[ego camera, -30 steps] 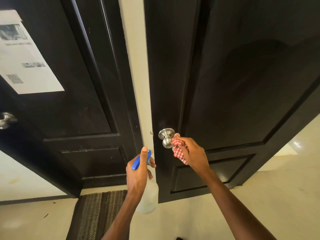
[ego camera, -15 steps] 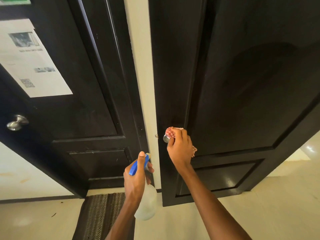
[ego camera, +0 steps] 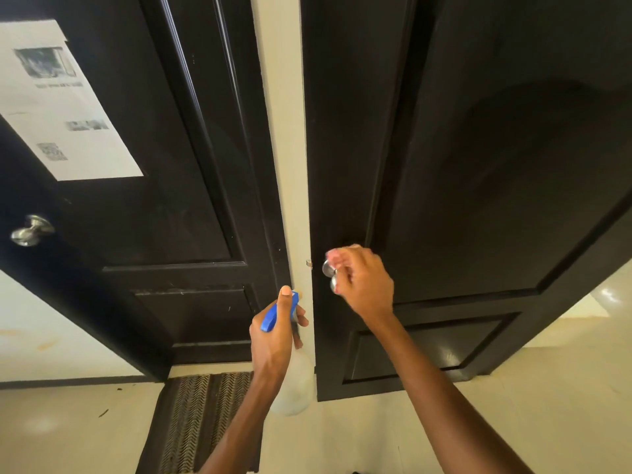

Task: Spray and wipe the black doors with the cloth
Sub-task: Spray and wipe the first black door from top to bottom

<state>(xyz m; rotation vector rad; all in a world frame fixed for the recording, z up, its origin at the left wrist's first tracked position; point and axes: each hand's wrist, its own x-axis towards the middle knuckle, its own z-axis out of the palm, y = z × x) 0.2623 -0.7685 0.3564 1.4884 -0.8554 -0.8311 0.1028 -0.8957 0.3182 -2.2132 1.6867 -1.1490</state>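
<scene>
Curled round the red-checked cloth (ego camera: 337, 256), my right hand (ego camera: 364, 283) presses it over the silver knob (ego camera: 329, 272) on the right black door (ego camera: 478, 165), just past centre toward 3 o'clock. My left hand (ego camera: 275, 331) grips the spray bottle (ego camera: 292, 381) at 6 o'clock, thumb on its blue head (ego camera: 270, 318). At 9 o'clock stands the left black door (ego camera: 164, 200), bearing a paper notice (ego camera: 58, 107)
</scene>
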